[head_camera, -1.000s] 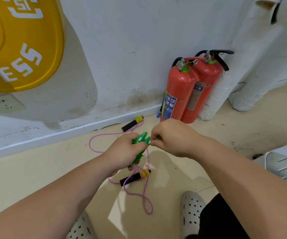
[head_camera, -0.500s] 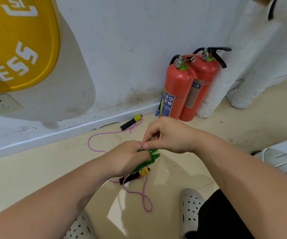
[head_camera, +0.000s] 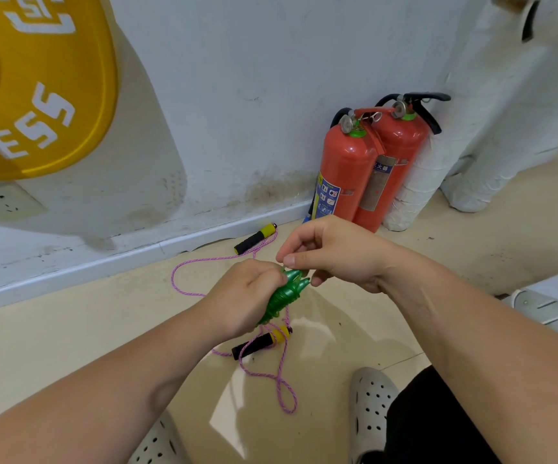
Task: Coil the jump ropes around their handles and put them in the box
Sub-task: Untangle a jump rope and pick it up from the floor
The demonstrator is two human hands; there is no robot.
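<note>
A green jump rope [head_camera: 287, 292], its cord wound tightly round the two green handles, is gripped in my left hand [head_camera: 244, 296] above the floor. My right hand [head_camera: 332, 255] pinches the cord end at the top of the bundle between thumb and fingers. Below on the floor lies a pink jump rope [head_camera: 188, 291] uncoiled; one black-and-yellow handle [head_camera: 254, 238] lies by the wall, the other handle [head_camera: 261, 341] just under my hands. No box is clearly visible.
Two red fire extinguishers [head_camera: 349, 169] stand against the white wall beside wrapped white pipes [head_camera: 418, 182]. A yellow disc [head_camera: 36, 85] hangs at upper left. A grey metal object [head_camera: 552, 309] sits at right. My grey perforated shoes [head_camera: 371, 403] are at the bottom.
My right hand moved from the side of the bundle to above its top while it keeps hold of the cord end. The green bundle dipped slightly lower in my left hand.
</note>
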